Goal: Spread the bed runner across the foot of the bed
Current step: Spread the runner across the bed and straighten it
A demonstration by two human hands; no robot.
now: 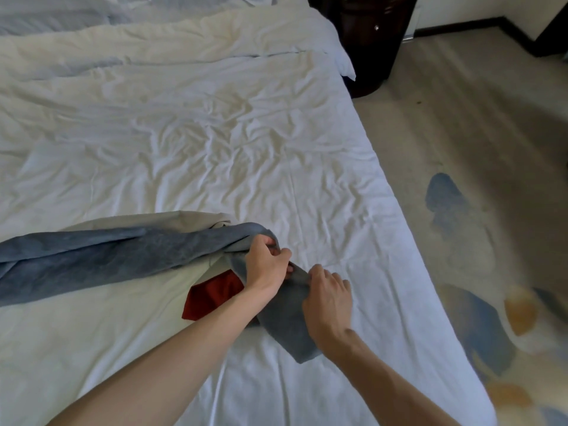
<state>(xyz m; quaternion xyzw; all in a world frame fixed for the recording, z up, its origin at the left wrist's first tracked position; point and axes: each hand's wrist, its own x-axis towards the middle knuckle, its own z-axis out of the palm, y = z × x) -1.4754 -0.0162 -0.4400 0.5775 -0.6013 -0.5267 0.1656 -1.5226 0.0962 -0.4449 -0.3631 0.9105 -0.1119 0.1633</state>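
Blue bed runner lies bunched on the white bed, trailing away left of both hands, left hand gripping its twisted fold, right hand just beside, fingers curled on its near end.

The bed runner is seen in a mottled slate blue, backed by a plain pale beige lining, and a plain dark red patch of cloth is shown beside it. The duvet is rendered in plain white, tinged cream where it is lit and bluish in its shaded folds, with a faint woven stripe. The carpet is coloured greyish beige and patterned with large blue shapes and orange-yellow blots, while the nightstand and skirting board are finished in very dark brown.
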